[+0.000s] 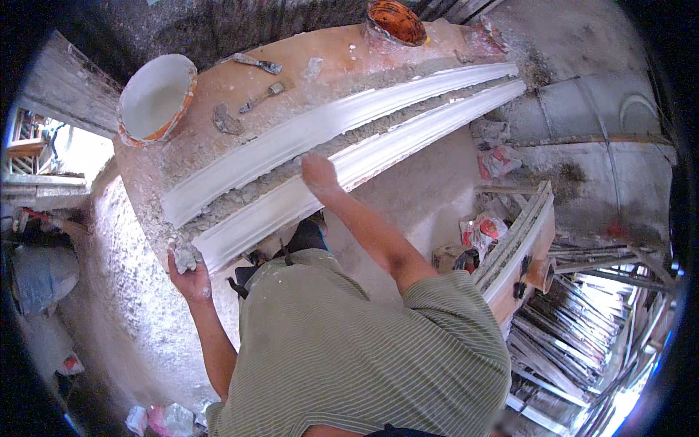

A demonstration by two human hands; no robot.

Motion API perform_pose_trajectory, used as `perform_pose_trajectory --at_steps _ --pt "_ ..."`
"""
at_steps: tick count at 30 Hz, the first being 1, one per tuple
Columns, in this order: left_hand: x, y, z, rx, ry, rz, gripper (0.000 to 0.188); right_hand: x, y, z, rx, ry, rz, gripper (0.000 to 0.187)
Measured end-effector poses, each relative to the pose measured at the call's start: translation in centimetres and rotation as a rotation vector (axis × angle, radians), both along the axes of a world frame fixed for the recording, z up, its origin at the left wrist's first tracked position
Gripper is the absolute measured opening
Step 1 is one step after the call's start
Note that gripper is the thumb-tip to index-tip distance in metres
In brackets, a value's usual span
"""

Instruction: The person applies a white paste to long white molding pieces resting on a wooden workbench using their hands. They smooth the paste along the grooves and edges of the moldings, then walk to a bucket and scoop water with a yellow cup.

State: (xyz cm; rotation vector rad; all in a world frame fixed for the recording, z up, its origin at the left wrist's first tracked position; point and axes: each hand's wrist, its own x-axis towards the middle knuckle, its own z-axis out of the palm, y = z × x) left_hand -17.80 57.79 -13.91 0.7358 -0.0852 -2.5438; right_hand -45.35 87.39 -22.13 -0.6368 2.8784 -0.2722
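Person in a green striped shirt [349,349] leans over a long orange-brown workbench [320,65] w/ two long white plaster cornice mouldings lying side by side along it, running from near-left to far-right.

Right hand [319,173] is stretched out, resting on the inner edge of the near white plaster moulding [378,156], right at the strip of grey crumbly plaster rubble [291,175] that fills the gap betw. the two mouldings. Fingers look bent down onto the surface, coated in white; can't tell if they grip anything.

Left hand [191,280] is at the near-left end of the bench, just below the end of the near moulding. Fingers are curled up around a small grey-white lump of plaster [185,257], gripping it.

Far white plaster moulding [306,131] lies just beyond the rubble strip, apart from both hands.

Elsewhere on the bench: a round shallow basin of white plaster w/ orange rim [155,97] at the far-left corner, an orange bucket [395,20] at the far end, a small metal scraper [262,95] and another flat tool [256,63] near it. Right of the person, a second bench w/ another moulding [520,240] and red-white bags [484,229] on the dusty floor.
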Motion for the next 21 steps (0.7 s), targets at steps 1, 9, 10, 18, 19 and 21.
perform_pose_trajectory --at_steps 1,9,10,18,19,21 --pt "0.6 -1.0 -0.1 0.012 0.047 -0.003 0.028 0.6 -0.8 0.4 -0.049 -0.039 -0.025 0.024" --pt "-0.3 -4.0 0.2 -0.018 0.044 0.105 0.025 -9.7 7.5 1.2 -0.464 -0.131 -0.431 0.042" --pt "-0.7 -3.9 -0.1 -0.032 0.063 0.101 0.025 -12.3 10.0 1.9 -0.454 -0.083 -0.448 0.042" --pt "-4.5 2.1 0.9 -0.143 -0.131 0.201 0.030 -32.6 24.4 2.9 -0.239 0.159 -0.700 0.046" --pt "-4.9 3.3 1.5 -0.162 -0.172 0.193 0.030 -34.0 25.0 2.7 -0.170 0.173 -0.686 0.044" --pt "-5.5 4.5 1.8 -0.197 -0.220 0.167 0.029 -35.0 25.3 1.5 -0.159 0.142 -0.637 0.048"
